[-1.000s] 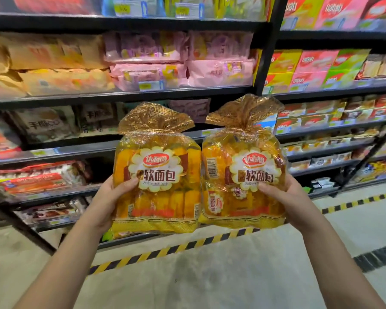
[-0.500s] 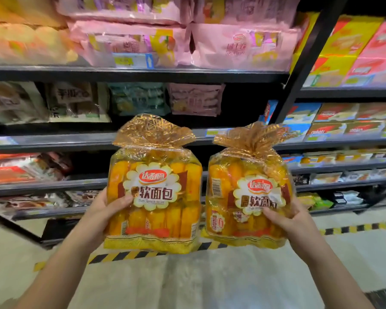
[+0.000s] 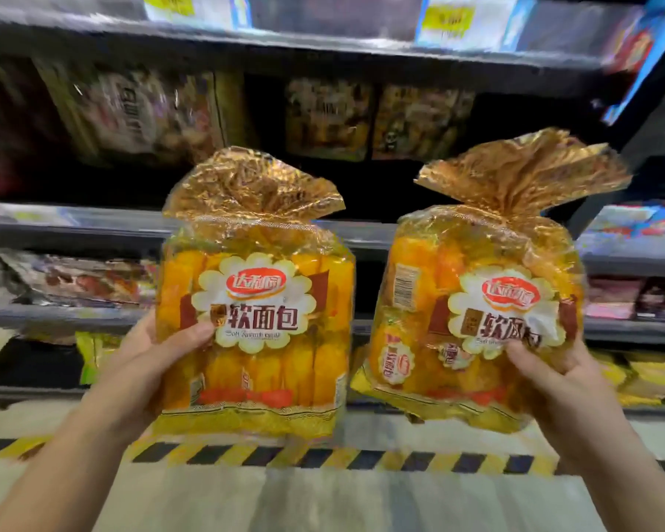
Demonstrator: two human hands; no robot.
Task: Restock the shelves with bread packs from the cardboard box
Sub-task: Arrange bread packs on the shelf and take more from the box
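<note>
I hold two yellow bread packs with gold crimped tops, upright in front of the shelves. My left hand (image 3: 146, 362) grips the left bread pack (image 3: 262, 301) at its lower left side, thumb across the front. My right hand (image 3: 553, 382) grips the right bread pack (image 3: 477, 301) at its lower right corner; this pack tilts slightly to the right. The cardboard box is out of view.
Dark shelves (image 3: 73, 312) run across the view in several tiers, holding blurred snack packs. Yellow-green packs (image 3: 638, 378) lie on the low shelf at right. A black-and-yellow hazard stripe (image 3: 323, 455) marks the floor along the shelf base. A dark upright post (image 3: 630, 155) stands at right.
The view has moved closer to the shelves and lower; both packs stay in my hands and appear larger, the right one tilted more.
</note>
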